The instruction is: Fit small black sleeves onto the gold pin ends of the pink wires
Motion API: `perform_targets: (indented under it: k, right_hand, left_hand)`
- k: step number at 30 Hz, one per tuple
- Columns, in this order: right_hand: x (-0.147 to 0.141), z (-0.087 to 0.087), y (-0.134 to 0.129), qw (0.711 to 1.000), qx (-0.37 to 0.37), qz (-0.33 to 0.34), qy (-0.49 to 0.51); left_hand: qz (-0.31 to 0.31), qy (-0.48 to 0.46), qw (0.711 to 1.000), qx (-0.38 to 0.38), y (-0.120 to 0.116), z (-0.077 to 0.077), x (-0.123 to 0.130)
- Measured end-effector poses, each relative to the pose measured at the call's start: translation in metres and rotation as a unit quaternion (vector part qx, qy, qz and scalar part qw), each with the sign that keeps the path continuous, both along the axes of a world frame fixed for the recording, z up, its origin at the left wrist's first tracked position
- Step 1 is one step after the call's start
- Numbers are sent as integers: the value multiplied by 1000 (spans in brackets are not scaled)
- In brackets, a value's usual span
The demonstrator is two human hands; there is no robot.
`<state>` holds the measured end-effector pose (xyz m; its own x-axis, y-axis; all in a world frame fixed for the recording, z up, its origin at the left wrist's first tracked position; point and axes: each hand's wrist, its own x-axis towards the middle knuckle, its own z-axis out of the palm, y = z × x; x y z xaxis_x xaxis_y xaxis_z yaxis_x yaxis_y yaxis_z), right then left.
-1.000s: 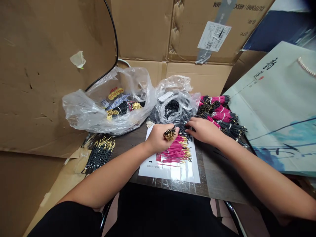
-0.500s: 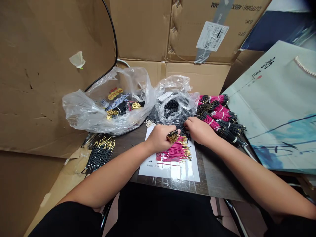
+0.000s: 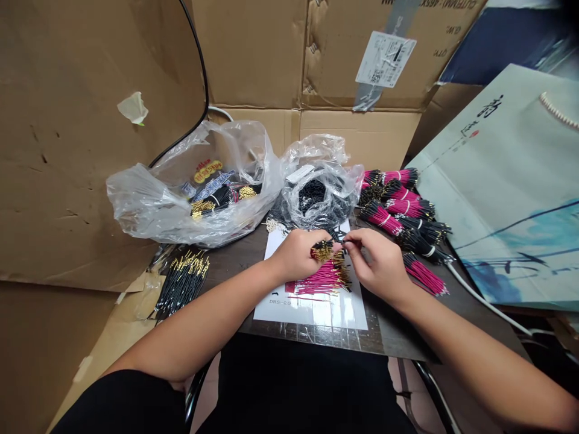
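My left hand (image 3: pixel 296 256) is wrapped around a bundle of wires (image 3: pixel 322 251) whose gold tips point toward me. Close beside those tips, my right hand (image 3: pixel 380 262) pinches a small black tube-like piece (image 3: pixel 345 242) between thumb and forefinger. Beneath both hands lies a white printed sheet (image 3: pixel 312 316). On it, pink wires (image 3: pixel 316 281) with gold ends are spread in a loose pile, partly covered by my left hand. Just beyond, a clear plastic bag (image 3: pixel 319 149) stands with its mouth open, holding many small black pieces (image 3: pixel 312 194).
A larger clear bag (image 3: pixel 149 208) with wire bundles stands at the left, near loose black wires (image 3: pixel 181 286). Tied pink and black bundles (image 3: pixel 402 208) are stacked right of the hands. Cardboard (image 3: pixel 253 54) walls the back; a pale paper bag (image 3: pixel 520 181) leans at the right.
My right hand has come back from beside the small bag toward the bundle, now pinching a small black piece. My left hand has shifted slightly right. A pink bundle at the right is now uncovered.
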<state>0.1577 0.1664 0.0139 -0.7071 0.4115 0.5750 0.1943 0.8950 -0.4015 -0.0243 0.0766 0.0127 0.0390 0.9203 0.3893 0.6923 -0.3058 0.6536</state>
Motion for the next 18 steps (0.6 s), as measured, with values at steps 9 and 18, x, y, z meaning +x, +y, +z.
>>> perform_targets:
  k: [9,18]
  right_hand:
    - [2,-10,-8,999,2,22,28]
    - [13,-4,-1,998,-6,55,39]
  left_hand:
    - [-35,-6,999,-10,-2,-1,5]
    - [-14,-31,999,29,-2,6,4]
